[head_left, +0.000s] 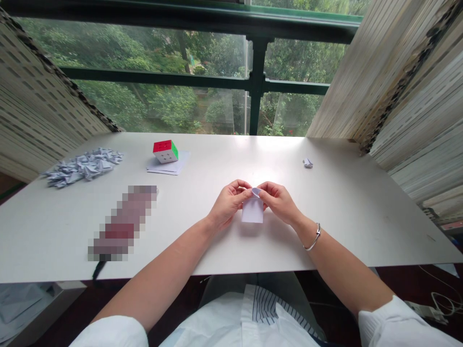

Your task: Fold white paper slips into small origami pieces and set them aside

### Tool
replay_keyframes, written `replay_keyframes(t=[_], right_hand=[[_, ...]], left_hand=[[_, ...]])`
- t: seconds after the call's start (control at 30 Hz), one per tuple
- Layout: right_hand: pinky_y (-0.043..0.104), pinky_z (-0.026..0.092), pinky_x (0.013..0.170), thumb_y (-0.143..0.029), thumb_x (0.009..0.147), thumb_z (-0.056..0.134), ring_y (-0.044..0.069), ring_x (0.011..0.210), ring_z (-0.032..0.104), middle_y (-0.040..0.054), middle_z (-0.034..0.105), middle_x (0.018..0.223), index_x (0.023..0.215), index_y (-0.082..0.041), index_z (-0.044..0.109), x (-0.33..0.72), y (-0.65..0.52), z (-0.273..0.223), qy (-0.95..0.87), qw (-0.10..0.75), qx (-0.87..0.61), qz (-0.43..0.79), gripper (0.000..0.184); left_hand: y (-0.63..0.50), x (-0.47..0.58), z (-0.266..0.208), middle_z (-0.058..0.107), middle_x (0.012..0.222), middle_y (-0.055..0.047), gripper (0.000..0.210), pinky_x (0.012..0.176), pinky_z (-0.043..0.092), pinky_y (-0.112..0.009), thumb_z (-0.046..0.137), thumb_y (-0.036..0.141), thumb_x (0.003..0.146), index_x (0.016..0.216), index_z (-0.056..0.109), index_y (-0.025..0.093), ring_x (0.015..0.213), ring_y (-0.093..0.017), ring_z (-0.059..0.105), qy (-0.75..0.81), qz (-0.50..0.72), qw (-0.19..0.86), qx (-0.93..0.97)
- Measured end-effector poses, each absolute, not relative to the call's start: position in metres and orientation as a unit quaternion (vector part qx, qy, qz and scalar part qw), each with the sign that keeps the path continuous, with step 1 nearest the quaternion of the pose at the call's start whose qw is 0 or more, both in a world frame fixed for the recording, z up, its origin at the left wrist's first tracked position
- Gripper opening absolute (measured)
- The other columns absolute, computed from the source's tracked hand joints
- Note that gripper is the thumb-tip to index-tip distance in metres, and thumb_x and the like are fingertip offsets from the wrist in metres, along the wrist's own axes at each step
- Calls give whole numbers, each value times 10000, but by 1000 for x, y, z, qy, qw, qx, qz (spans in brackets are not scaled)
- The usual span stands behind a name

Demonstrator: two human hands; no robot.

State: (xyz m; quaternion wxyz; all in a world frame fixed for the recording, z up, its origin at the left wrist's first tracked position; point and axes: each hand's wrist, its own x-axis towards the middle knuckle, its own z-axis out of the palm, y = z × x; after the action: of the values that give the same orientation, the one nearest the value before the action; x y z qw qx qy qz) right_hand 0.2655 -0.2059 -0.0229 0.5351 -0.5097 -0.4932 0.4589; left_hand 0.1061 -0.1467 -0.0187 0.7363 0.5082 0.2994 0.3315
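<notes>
A small white sheet of paper (pixel 252 212) is held between my two hands, a little above the front middle of the white table. Its top edge curls over into a loop, while the lower part hangs flat toward me. My left hand (pixel 231 201) pinches the top left corner between thumb and fingers. On the other side, my right hand (pixel 279 200) pinches the top right corner the same way. Some fingertips are hidden behind the paper.
On the white table (pixel 343 212), a heap of folded paper pieces (pixel 85 167) lies far left. A puzzle cube (pixel 166 152) rests on flat paper sheets (pixel 177 166). A blurred-out long object (pixel 125 221) lies left, and one folded paper piece (pixel 307 163) back right. A window stands behind.
</notes>
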Motion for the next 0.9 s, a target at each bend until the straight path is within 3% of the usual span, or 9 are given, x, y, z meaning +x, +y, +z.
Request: replay_keyframes(t=[0.23, 0.47, 0.63, 0.9], right_hand=[[227, 407, 508, -458, 784, 701, 86, 556, 496, -28, 575, 643, 740, -181, 597, 265, -205, -23, -476, 585, -497, 429, 299], [249, 497, 519, -464, 753, 732, 120, 614, 584, -14, 629, 705, 858, -201, 616, 264, -208, -19, -487, 588, -465, 448, 305], [264, 518, 522, -440, 732, 753, 121, 606, 585, -9, 632, 707, 829, -192, 617, 264, -207, -19, -476, 599, -471, 440, 298], [250, 518, 537, -372, 751, 731, 117, 643, 587, 0, 643, 759, 842, -189, 636, 265, -206, -19, -471, 604, -477, 433, 226]], left_hand=[[-150, 109, -23, 641, 762, -11, 267, 634, 463, -236, 808, 333, 699, 782, 632, 150, 682, -113, 595, 270, 370, 699, 549], [-147, 107, -20, 669, 786, -33, 297, 663, 506, -311, 784, 381, 719, 834, 632, 153, 685, -156, 631, 261, 376, 728, 510], [-150, 108, -25, 668, 844, -20, 401, 708, 496, -293, 867, 277, 604, 877, 594, 169, 755, -154, 641, 260, 381, 675, 576], [-149, 107, -23, 614, 779, -1, 298, 671, 470, -254, 770, 348, 720, 879, 600, 163, 708, -125, 598, 265, 382, 660, 590]])
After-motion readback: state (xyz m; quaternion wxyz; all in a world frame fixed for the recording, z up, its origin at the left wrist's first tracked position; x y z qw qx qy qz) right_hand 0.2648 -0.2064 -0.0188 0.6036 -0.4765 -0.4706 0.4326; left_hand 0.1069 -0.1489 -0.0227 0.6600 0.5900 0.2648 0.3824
